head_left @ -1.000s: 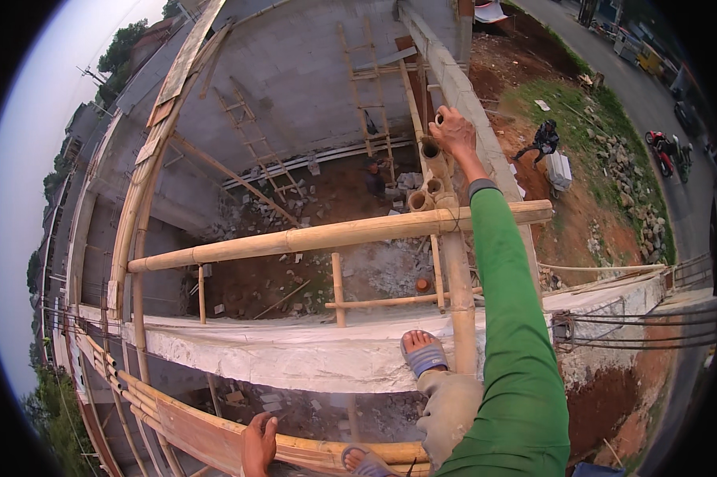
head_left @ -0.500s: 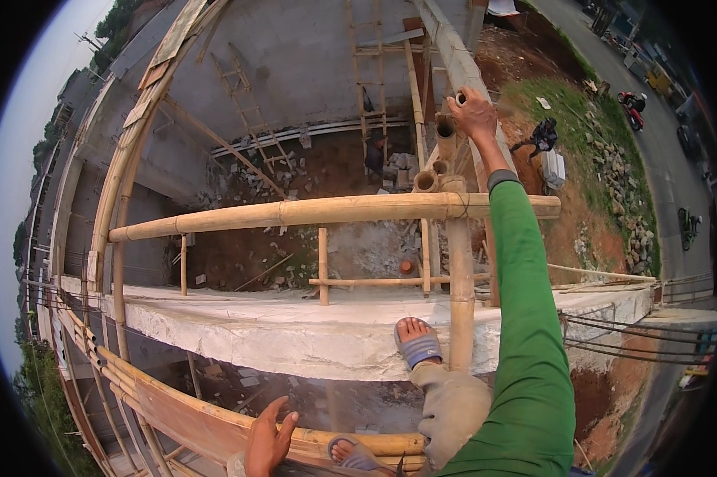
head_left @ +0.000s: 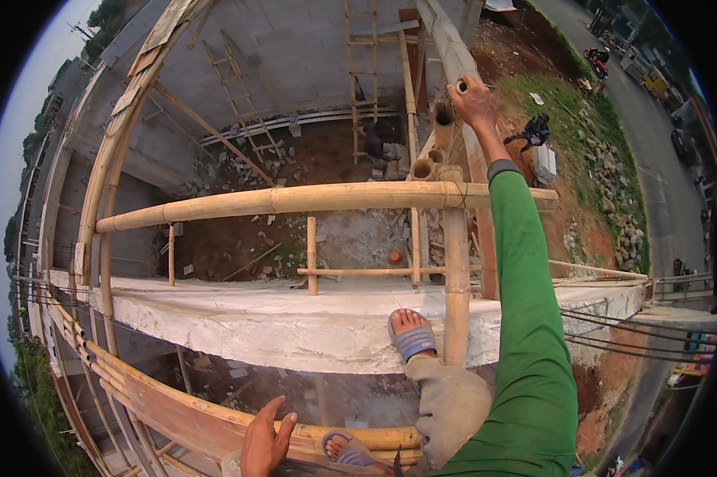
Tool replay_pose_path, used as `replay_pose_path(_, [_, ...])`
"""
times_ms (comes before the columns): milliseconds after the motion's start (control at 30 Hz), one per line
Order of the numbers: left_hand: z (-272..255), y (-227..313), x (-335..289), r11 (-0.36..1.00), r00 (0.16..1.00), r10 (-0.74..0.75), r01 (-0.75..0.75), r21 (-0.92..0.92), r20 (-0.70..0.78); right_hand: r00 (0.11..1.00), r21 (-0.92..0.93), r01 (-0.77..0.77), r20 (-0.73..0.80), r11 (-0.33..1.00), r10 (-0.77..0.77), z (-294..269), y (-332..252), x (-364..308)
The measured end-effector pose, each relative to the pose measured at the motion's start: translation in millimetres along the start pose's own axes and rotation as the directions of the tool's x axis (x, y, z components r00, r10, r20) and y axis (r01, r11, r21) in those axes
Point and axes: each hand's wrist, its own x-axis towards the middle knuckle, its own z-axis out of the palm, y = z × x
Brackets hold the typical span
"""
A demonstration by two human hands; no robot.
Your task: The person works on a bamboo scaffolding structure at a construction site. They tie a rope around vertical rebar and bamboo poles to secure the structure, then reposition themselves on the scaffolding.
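Observation:
My right hand (head_left: 476,103), at the end of a green-sleeved arm, is closed round the top end of an upright bamboo pole (head_left: 462,86). Several other hollow bamboo ends (head_left: 443,115) stand just beside it. Below them a thick horizontal bamboo pole (head_left: 311,200) crosses in front of me, meeting a bamboo post (head_left: 456,278). My left hand (head_left: 267,441) holds nothing, its fingers apart, near the bamboo poles and brown board (head_left: 175,405) at the lower left. One sandalled foot (head_left: 412,334) rests on the white concrete beam (head_left: 255,326), the other (head_left: 349,447) on the bamboo below.
Far below lies a rubble-strewn dirt floor (head_left: 239,238), where a person (head_left: 378,139) bends near bamboo ladders (head_left: 362,71). Another person (head_left: 535,131) is on the ground outside, beside a white box (head_left: 544,164). Black bars (head_left: 612,326) jut from the beam's right end.
The view has shifted slightly; my hands keep their places. On the road the red motorcycle has moved farther away, and the dark one nearer. The person below has bent lower.

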Motion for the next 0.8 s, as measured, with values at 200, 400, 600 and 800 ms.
replay_pose_path(200, [4.6, -11.0, 2.5, 0.997, 0.997, 0.077, -0.078, -0.016, -0.031, 1.0, 0.0, 0.023, -0.014, 1.0, -0.023, 2.6, 2.3, 0.0])
replay_pose_path(400, [3.9, -10.5, -0.2, 0.997, 0.997, 0.074, -0.075, -0.029, -0.015, 1.0, 0.007, 0.007, 0.006, 1.0, -0.007, -0.6, -1.6, -0.3])
replay_pose_path(600, [-4.6, 7.2, -15.4, 0.998, 1.0, 0.013, -0.011, -0.064, 0.024, 1.0, 0.015, -0.002, 0.014, 1.0, 0.002, -4.8, 0.1, -1.5])
replay_pose_path(800, [-7.4, 17.2, -6.2, 1.0, 0.998, -0.011, 0.009, 0.029, 0.063, 1.0, 0.02, 0.009, 0.006, 1.0, -0.009, -4.8, -1.0, -1.4])
